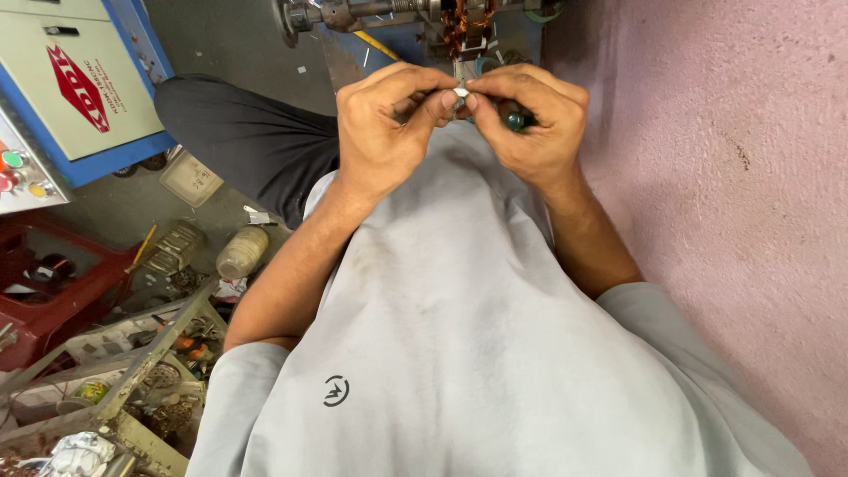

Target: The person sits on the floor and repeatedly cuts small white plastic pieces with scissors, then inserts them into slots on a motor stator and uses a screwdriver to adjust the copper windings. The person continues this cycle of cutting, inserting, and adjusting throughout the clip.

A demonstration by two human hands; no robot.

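Both hands up in front of the chest, knuckles toward the camera, fingertips meeting at the centre. Left hand [382, 132] is curled, thumb and forefinger pinched on a small white piece [460, 92]. Right hand [528, 119] is also curled, fingertips touching the same white piece from the other side; a dark green object [515, 117] sits tucked in its palm, mostly hidden, can't tell what it is. The white piece is right between the two thumbs, too small to identify.

Just beyond the fingertips: a copper-wound armature [465, 22] on a metal shaft [353, 13], running across the top edge of the view. The hands are near it, contact not visible.

The person wears a light grey t-shirt [459, 336] with a small round mark, dark trousers [238, 132] at upper left.

On the left: blue and grey machine cabinet [79, 79] with coloured buttons [13, 172], red plastic crate [53, 283], a pale bottle [241, 252] lying on the floor, and a metal frame rack [132, 380] full of small parts. On the right: pink wall [733, 177].
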